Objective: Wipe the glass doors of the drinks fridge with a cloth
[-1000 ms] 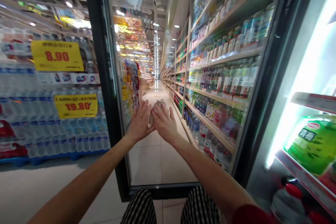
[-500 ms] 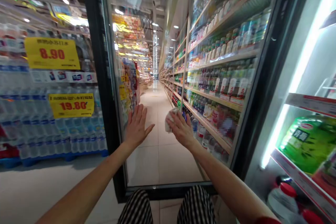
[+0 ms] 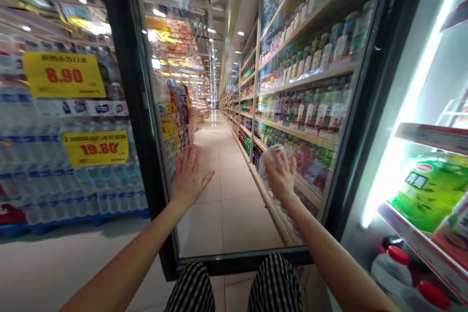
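A black-framed glass door [image 3: 219,224] stands open before me, and the aisle shows in or through its pane. My left hand [image 3: 188,178] lies flat on the glass at the left, fingers spread, holding nothing. On the right side of the pane, my right hand [image 3: 281,173] presses a crumpled white cloth [image 3: 268,161] against the glass. The cloth sticks out past the fingers on their left side. Both the right hand and the cloth are blurred by motion.
Stacked bottled-water packs [image 3: 69,195] stand left, under yellow price signs [image 3: 95,147]. To the right is a lit cooler shelf [image 3: 420,243] with a green package [image 3: 424,192] and red-capped bottles [image 3: 393,268]. My knees [image 3: 276,282] in checked trousers are just below the door's bottom edge.
My right hand has slid to the right across the glass with the cloth. The left hand stays in nearly the same place. The view has shifted slightly.
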The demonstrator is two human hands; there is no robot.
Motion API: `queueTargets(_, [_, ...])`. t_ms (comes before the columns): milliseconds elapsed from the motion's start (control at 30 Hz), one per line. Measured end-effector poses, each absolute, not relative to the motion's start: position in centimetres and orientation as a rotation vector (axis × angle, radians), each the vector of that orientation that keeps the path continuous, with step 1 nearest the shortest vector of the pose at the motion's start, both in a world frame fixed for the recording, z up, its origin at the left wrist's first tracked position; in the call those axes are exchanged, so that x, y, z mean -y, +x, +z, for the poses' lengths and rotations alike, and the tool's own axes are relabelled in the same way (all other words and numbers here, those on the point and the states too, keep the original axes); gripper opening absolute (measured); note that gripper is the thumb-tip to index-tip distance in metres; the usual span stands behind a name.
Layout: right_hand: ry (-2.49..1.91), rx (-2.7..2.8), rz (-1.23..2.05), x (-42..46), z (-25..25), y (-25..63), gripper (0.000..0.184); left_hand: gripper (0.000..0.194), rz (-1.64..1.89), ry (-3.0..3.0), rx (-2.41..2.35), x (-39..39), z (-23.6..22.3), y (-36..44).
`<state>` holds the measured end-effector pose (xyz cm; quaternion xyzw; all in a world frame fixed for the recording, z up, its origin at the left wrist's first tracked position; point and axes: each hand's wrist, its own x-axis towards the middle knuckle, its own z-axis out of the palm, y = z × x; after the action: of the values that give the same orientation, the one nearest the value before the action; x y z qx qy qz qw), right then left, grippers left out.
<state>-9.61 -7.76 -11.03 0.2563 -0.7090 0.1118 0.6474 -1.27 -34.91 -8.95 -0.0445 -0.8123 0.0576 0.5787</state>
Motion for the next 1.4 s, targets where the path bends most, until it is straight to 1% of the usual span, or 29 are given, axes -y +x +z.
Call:
queueTargets(67, [0.217, 1.552, 0.476, 6.2, -10.6, -10.3, 0.05, 0.075, 0.123, -0.094, 1.91, 34.7, -9.0, -1.2])
queueTargets(100, [0.129, 1.54, 0.534, 6.2, -10.6, -10.3, 0.051, 0.074, 0.112, -0.086, 1.915, 34.6, -9.0, -1.3])
queueTargets(133, [0.144, 1.55, 0.533, 6.6, -10.9, -10.1, 0.052, 0.074, 0.101, -0.078, 1.917, 34.5, -9.0, -1.3])
queueTargets(167, [0.267, 1.583, 0.467, 7.3, -11.4, -9.7, 0.052, 0.074, 0.094, -0.074, 1.917, 34.5, -9.1, -1.3])
queueTargets(267, [0.806, 1.667, 0.135, 8.7, -13.1, -8.9, 0.05, 0.074, 0.088, -0.066, 1.91, 34.5, -9.1, -1.4])
queueTargets(300, [0.868, 1.681, 0.09, 8.3, -13.2, -8.9, 0.05, 0.074, 0.09, -0.068, 1.907, 34.6, -9.1, -1.4])
queueTargets(333, [0.826, 1.696, 0.111, 7.5, -13.1, -9.2, 0.049, 0.075, 0.091, -0.071, 1.907, 34.6, -9.1, -1.4])
queueTargets(467, [0.126, 1.598, 0.53, 4.1, -11.2, -10.6, 0.054, 0.075, 0.068, -0.085, 1.9, 34.4, -9.2, -1.4])
queueTargets(500, [0.05, 1.571, 0.574, 4.1, -11.0, -10.6, 0.056, 0.075, 0.062, -0.087, 1.899, 34.4, -9.2, -1.4])
queueTargets(533, [0.084, 1.574, 0.556, 4.5, -11.0, -10.5, 0.056, 0.074, 0.058, -0.086, 1.898, 34.3, -9.2, -1.4])
queueTargets(633, [0.618, 1.661, 0.223, 6.1, -11.7, -9.9, 0.052, 0.074, 0.07, -0.083, 1.888, 34.3, -9.1, -1.4])
queueTargets(667, [0.754, 1.672, 0.127, 6.1, -11.6, -9.9, 0.049, 0.074, 0.077, -0.079, 1.889, 34.3, -9.1, -1.4])
queueTargets(700, [0.794, 1.681, 0.091, 5.7, -11.3, -10.1, 0.048, 0.073, 0.083, -0.077, 1.889, 34.3, -9.1, -1.4])
queueTargets(733, [0.721, 1.686, 0.131, 5.0, -10.6, -10.5, 0.047, 0.073, 0.086, -0.075, 1.888, 34.3, -9.1, -1.3])
queueTargets(767, [0.553, 1.681, 0.236, 4.1, -9.7, -11.0, 0.047, 0.073, 0.087, -0.073, 1.894, 34.3, -9.2, -1.3])
queueTargets(833, [0.13, 1.587, 0.521, 2.7, -7.6, -11.8, 0.05, 0.072, 0.083, -0.067, 1.897, 34.3, -9.3, -1.3])
queueTargets(867, [-0.006, 1.527, 0.615, 2.5, -6.7, -12.0, 0.051, 0.072, 0.08, -0.063, 1.891, 34.2, -9.2, -1.3])
queueTargets(900, [-0.039, 1.494, 0.642, 2.7, -6.2, -11.9, 0.052, 0.071, 0.081, -0.063, 1.882, 34.1, -9.2, -1.4])
queueTargets(933, [0.037, 1.5, 0.599, 3.2, -5.9, -11.7, 0.051, 0.071, 0.087, -0.069, 1.873, 34.1, -9.0, -1.4])
queueTargets(1033, [0.658, 1.622, 0.171, 4.8, -6.3, -10.9, 0.046, 0.066, 0.125, -0.126, 1.847, 33.8, -7.8, -1.4])
queueTargets(1067, [0.777, 1.636, 0.089, 4.8, -6.3, -10.9, 0.044, 0.064, 0.133, -0.144, 1.844, 33.7, -7.3, -1.3])
queueTargets(1100, [0.785, 1.64, 0.089, 4.4, -6.0, -11.1, 0.043, 0.062, 0.136, -0.157, 1.845, 33.6, -6.7, -1.3])
queueTargets(1133, [0.68, 1.63, 0.176, 3.8, -5.5, -11.4, 0.042, 0.062, 0.132, -0.163, 1.846, 33.5, -6.1, -1.3])
queueTargets(1200, [0.302, 1.531, 0.475, 2.7, -3.9, -12.3, 0.043, 0.061, 0.125, -0.173, 1.843, 33.3, -5.1, -1.3])
queueTargets(1267, [0.073, 1.419, 0.658, 2.3, -2.6, -12.7, 0.046, 0.061, 0.135, -0.187, 1.839, 33.1, -4.3, -1.5])
queueTargets(1300, [0.098, 1.415, 0.65, 2.5, -2.3, -12.7, 0.046, 0.061, 0.141, -0.189, 1.83, 33.0, -3.9, -1.7])
queueTargets(1333, [0.222, 1.455, 0.571, 2.7, -2.2, -12.6, 0.045, 0.06, 0.146, -0.188, 1.82, 32.9, -3.4, -1.8])
queueTargets(1400, [0.592, 1.576, 0.291, 2.8, -2.3, -12.3, 0.041, 0.06, 0.148, -0.183, 1.801, 32.8, -2.5, -2.0])
